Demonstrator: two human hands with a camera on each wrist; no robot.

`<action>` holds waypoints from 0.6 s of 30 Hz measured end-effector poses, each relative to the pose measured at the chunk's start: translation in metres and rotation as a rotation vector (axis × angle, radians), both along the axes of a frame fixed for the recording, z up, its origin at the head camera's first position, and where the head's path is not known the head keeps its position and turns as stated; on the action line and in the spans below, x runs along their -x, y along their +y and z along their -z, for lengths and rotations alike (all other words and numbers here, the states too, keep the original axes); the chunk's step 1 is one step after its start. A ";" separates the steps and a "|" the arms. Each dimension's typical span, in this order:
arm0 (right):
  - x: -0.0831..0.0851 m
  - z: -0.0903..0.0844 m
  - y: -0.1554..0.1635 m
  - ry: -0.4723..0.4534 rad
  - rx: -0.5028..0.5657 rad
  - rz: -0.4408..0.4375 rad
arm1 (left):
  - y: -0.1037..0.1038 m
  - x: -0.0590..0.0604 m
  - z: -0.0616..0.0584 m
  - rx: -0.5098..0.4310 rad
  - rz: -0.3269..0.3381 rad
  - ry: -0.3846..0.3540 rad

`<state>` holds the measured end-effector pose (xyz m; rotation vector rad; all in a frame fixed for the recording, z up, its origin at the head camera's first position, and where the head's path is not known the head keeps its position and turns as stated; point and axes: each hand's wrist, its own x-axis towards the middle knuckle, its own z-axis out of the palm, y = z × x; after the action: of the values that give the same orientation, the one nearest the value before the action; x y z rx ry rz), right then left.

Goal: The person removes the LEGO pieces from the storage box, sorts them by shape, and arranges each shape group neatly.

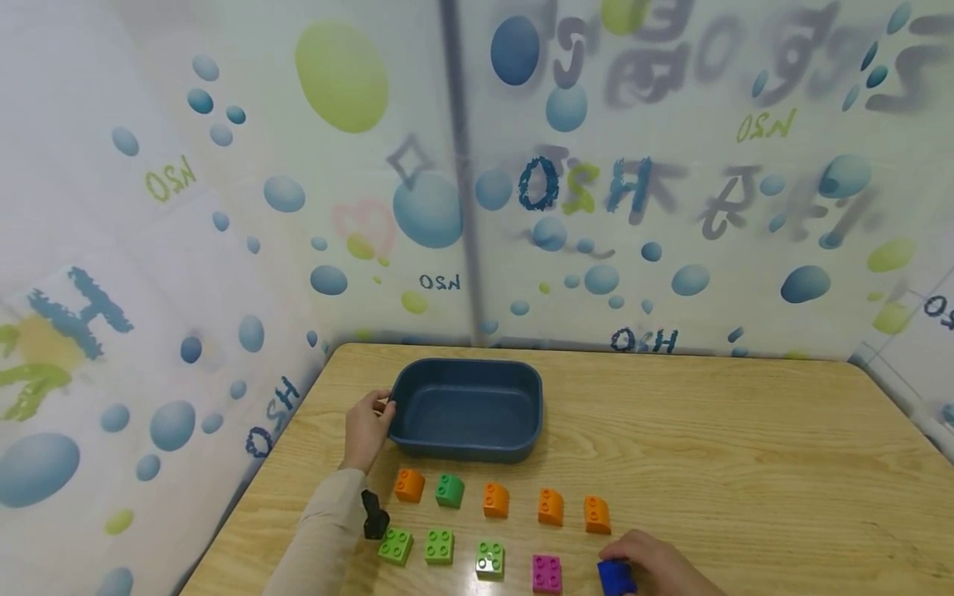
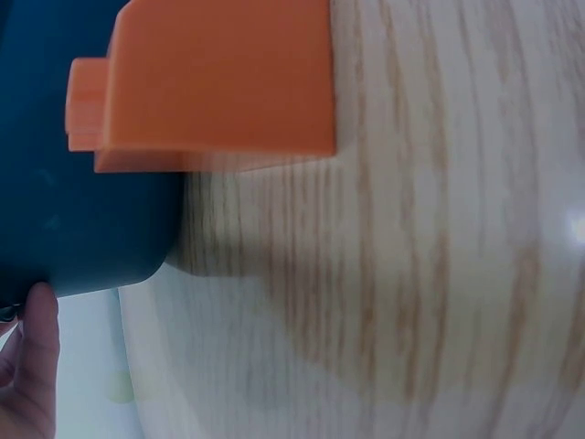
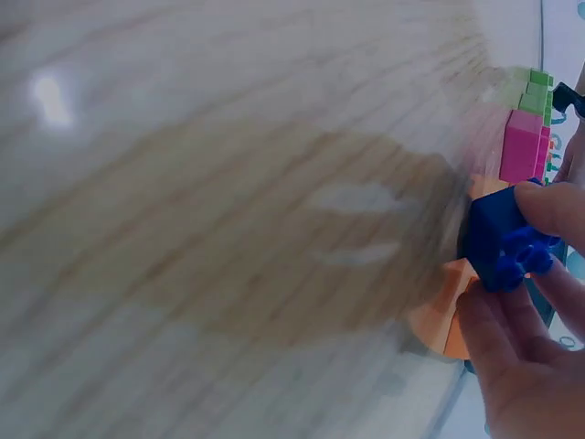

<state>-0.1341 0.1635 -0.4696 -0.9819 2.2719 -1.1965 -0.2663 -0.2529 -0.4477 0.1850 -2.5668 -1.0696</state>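
My left hand (image 1: 367,429) grips the left rim of a dark blue rectangular basin (image 1: 462,452) at the back of the table. The left wrist view shows the thumb against the basin's wall (image 2: 101,229). Low in the head view, my right hand (image 1: 659,563) pinches a blue toy building block (image 1: 615,578) at the right end of the front row. In the right wrist view, thumb and fingers lie on either side of this blue block (image 3: 498,229), its studs turned sideways. A magenta block (image 1: 547,574) sits just left of it.
In the front row are three lime blocks (image 1: 439,546). Behind them, several curved orange blocks (image 1: 495,500) and a green one (image 1: 450,490) form another row. A black strap piece (image 1: 375,517) juts from the left sleeve (image 1: 328,521). A printed curtain (image 1: 596,273) borders the wooden table (image 1: 715,430).
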 end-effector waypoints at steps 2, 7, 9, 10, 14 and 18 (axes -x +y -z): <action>0.001 0.001 -0.002 -0.012 -0.022 0.010 | 0.000 0.000 0.000 0.001 0.001 0.004; 0.001 0.001 -0.008 -0.097 -0.087 0.057 | 0.000 0.001 0.001 -0.002 -0.001 0.008; 0.001 0.000 -0.010 -0.123 -0.104 0.071 | 0.000 0.001 0.001 -0.004 -0.002 0.008; 0.001 0.000 -0.011 -0.128 -0.111 0.075 | 0.001 0.001 0.000 -0.006 -0.002 0.007; 0.001 0.000 -0.012 -0.141 -0.134 0.092 | 0.001 0.000 0.000 -0.009 -0.003 -0.004; 0.000 0.001 -0.014 -0.145 -0.161 0.120 | 0.000 0.000 -0.001 -0.010 -0.001 -0.012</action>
<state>-0.1338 0.1499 -0.4707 -0.6853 2.2963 -1.0745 -0.2662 -0.2525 -0.4469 0.1955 -2.5729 -1.0840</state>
